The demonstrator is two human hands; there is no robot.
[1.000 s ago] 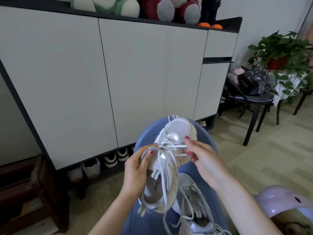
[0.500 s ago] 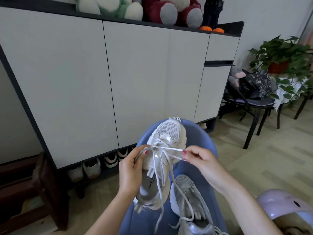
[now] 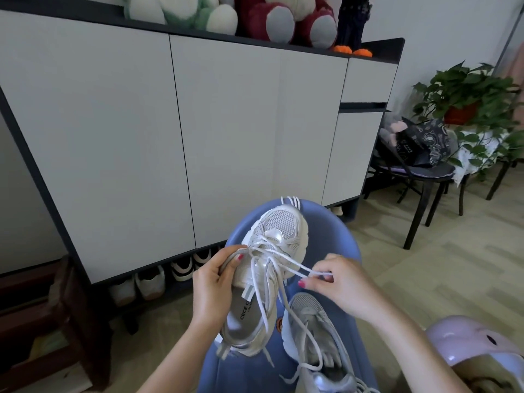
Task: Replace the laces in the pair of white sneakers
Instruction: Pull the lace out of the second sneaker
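White sneaker (image 3: pixel 272 251), gripped in my left hand (image 3: pixel 214 287): partly unlaced. Lace (image 3: pixel 295 269) pinched, drawn out by right hand (image 3: pixel 340 285). Second sneaker (image 3: pixel 317 341) below: laced, untouched.

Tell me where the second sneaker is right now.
In the head view, the second sneaker lies low and right of centre on the blue seat, just below the right hand and beside the sneaker the left hand holds.
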